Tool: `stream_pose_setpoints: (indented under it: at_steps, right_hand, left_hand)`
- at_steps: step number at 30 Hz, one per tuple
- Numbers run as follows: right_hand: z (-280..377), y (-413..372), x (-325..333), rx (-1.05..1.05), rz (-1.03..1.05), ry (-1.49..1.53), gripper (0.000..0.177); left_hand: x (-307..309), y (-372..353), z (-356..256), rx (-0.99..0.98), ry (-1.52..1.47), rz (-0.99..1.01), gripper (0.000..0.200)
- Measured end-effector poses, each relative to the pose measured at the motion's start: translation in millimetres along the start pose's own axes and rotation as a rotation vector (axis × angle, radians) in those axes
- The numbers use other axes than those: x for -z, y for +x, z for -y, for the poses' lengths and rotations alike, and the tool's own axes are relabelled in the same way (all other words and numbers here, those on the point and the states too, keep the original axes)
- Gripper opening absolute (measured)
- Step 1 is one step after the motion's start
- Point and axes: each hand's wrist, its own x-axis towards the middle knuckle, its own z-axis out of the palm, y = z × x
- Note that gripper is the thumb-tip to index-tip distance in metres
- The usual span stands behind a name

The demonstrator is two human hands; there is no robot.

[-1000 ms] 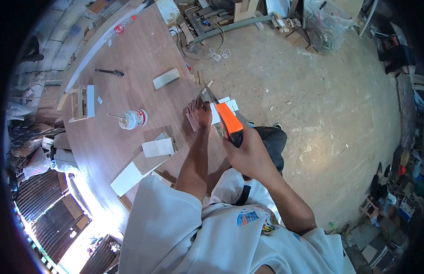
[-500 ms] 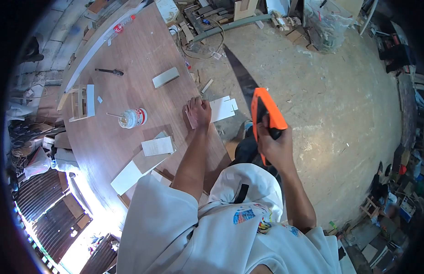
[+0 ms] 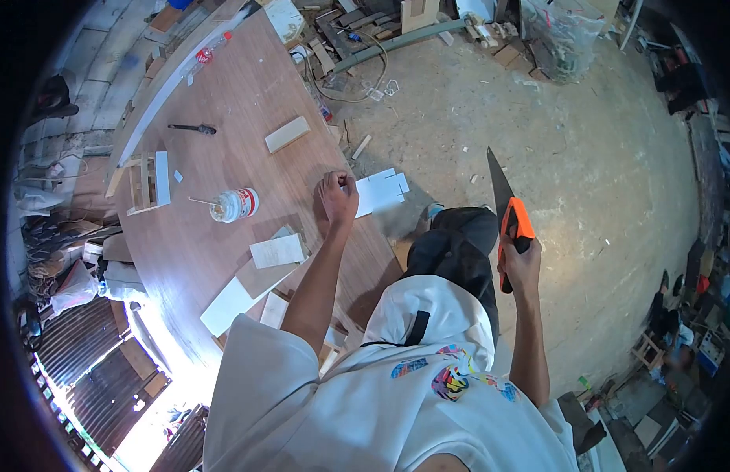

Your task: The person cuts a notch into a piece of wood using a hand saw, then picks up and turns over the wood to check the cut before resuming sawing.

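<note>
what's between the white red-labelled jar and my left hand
The head view shows only bare brown wooden tabletop between the jar and the left hand.

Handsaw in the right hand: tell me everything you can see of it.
The handsaw has a dark, metal-looking blade that tapers to a narrow tip, and an orange and black handle, probably plastic. The right hand grips the handle; nothing else appears to touch the saw. Its blade points forward, away from the person, over the bare floor and apart from the white-faced board. Its teeth are too small to make out.
</note>
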Motion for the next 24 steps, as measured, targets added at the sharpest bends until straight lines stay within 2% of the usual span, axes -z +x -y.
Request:
stream_pose_setpoints:
  at_steps: [3, 7, 10, 13, 16, 18, 20, 22, 24]
  right_hand:
    - [-4.1, 2.6, -4.3, 0.109, 0.017, 0.021, 0.011]
    - [8.2, 0.7, -18.2, 0.087, 0.073, 0.080, 0.010]
    - [19.8, -6.0, -34.2, 0.062, 0.112, 0.122, 0.010]
    - [19.7, -7.9, -44.1, 0.100, 0.220, 0.110, 0.015]
    - [29.6, -14.2, -56.7, 0.203, 0.297, -0.010, 0.020]
    - [39.6, -22.5, -61.7, 0.139, 0.365, -0.006, 0.025]
    - [41.7, -29.0, -66.5, 0.269, 0.479, -0.033, 0.029]
    - [49.9, -39.0, -71.9, 0.282, 0.508, -0.034, 0.030]
    - [49.2, -41.6, -78.2, 0.383, 0.555, -0.010, 0.030]
  left_hand:
    - [2.6, -1.8, -9.2, -0.022, 0.009, 0.006, 0.016]
    - [5.9, -1.2, -14.0, -0.072, 0.064, 0.024, 0.015]
    - [2.1, 1.5, -8.4, -0.041, 0.067, 0.034, 0.012]
    - [2.9, 5.9, -5.4, 0.076, -0.043, 0.065, 0.012]
    - [8.6, 4.9, -8.2, -0.035, 0.026, 0.117, 0.009]
    - [14.0, 2.7, -7.3, -0.138, 0.162, 0.121, 0.012]
    - [14.4, 2.5, -9.2, -0.160, 0.198, 0.098, 0.014]
    - [14.5, 1.8, -11.0, -0.177, 0.232, 0.080, 0.016]
    - [14.7, 2.3, -9.1, -0.142, 0.236, 0.107, 0.018]
